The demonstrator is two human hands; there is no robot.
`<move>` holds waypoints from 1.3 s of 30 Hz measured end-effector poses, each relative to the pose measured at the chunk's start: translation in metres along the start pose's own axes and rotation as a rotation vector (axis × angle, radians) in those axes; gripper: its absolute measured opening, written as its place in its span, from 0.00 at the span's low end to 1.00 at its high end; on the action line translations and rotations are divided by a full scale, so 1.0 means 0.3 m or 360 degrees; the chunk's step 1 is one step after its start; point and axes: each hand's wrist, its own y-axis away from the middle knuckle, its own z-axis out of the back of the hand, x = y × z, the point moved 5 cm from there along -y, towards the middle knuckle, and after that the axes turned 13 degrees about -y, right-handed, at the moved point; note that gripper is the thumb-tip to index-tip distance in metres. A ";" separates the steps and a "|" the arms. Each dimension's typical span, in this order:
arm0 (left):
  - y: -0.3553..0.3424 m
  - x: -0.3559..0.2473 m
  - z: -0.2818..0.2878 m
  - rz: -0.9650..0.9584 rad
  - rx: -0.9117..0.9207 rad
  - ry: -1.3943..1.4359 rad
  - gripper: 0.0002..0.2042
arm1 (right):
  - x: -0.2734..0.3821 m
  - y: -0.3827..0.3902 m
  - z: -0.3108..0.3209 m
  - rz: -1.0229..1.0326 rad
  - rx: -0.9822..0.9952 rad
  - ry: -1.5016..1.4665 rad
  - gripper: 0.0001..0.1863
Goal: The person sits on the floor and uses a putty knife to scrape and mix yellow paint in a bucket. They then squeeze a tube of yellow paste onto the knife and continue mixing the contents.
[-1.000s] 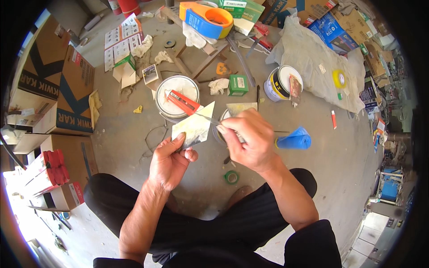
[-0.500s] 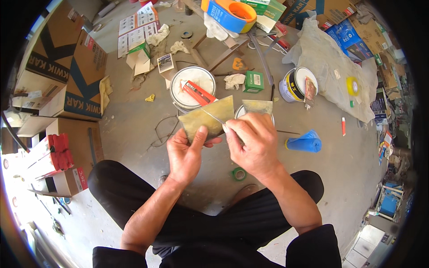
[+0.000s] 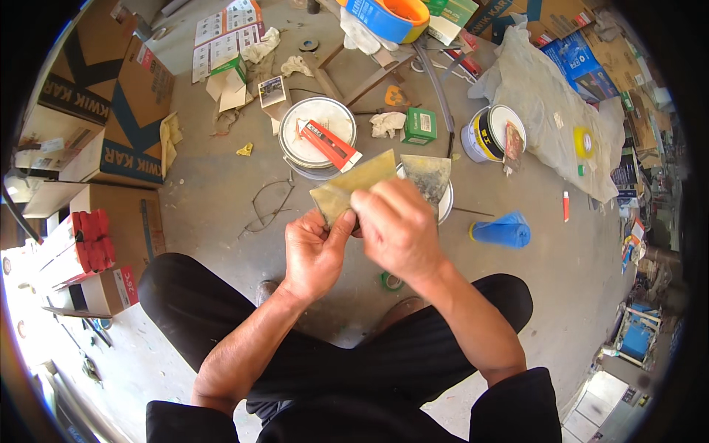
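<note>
Between thumb and fingers, my left hand (image 3: 316,251) grips a flat, yellowish, smudged putty spreader (image 3: 353,183), tilted up in front of me. My right hand (image 3: 399,232), somewhat blurred, is closed and lies over the spreader's right part. Its fingertips press together near the face of the spreader; whatever they pinch is hidden now. Just beyond that hand, a second spreader (image 3: 427,174) with dark grey smears rests on a round white-lidded can (image 3: 445,201). Left of it, a larger can (image 3: 317,131) carries a red-and-white flat packet (image 3: 328,145) on its lid.
A roll of blue film (image 3: 502,230) lies on the floor at right, and a green tape roll (image 3: 392,281) between my feet. Farther off are a green box (image 3: 419,126), a white can (image 3: 493,134), and a grey plastic sheet (image 3: 543,103). Cardboard boxes (image 3: 125,111) stand at left.
My right hand has moved left across the spreader, covering the thin silvery strip seen in its fingers before. The left hand has shifted slightly right with the spreader. The second spreader shows more.
</note>
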 end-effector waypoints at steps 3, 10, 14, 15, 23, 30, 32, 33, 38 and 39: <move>0.003 0.015 0.003 0.0039 0.0021 0.0002 0.08 | -0.082 0.002 0.044 -0.0087 -0.0160 0.0228 0.12; 0.009 0.018 0.019 0.0069 0.0200 -0.0117 0.10 | -0.087 0.008 0.031 -0.0081 -0.0098 0.0217 0.12; 0.010 0.008 0.029 0.0140 0.0256 -0.0503 0.10 | 0.014 0.008 -0.007 0.0038 -0.0024 -0.0021 0.11; 0.012 0.002 0.026 0.0110 0.0222 -0.0356 0.10 | -0.039 0.011 0.008 0.0002 -0.0074 0.0089 0.11; 0.014 0.024 0.010 -0.0028 0.0058 -0.0115 0.09 | -0.008 0.001 -0.014 -0.0083 -0.0071 -0.0073 0.08; 0.013 0.021 0.018 0.0067 0.0186 0.0007 0.09 | 0.004 0.000 -0.031 -0.0068 0.0099 -0.0175 0.11; 0.007 -0.011 -0.010 0.0140 0.0169 0.0131 0.09 | -0.057 -0.020 0.014 -0.0029 0.0086 0.0063 0.13; 0.008 -0.033 -0.022 0.0192 0.0240 0.0177 0.08 | -0.066 -0.016 0.023 -0.0039 0.0104 0.0063 0.13; 0.014 0.056 0.035 0.0292 0.0424 -0.0337 0.09 | 0.008 -0.005 -0.014 0.0077 0.0126 -0.0110 0.15; 0.014 0.028 0.004 0.0290 0.0353 -0.0136 0.08 | -0.008 -0.009 -0.009 0.0035 0.0132 -0.0061 0.15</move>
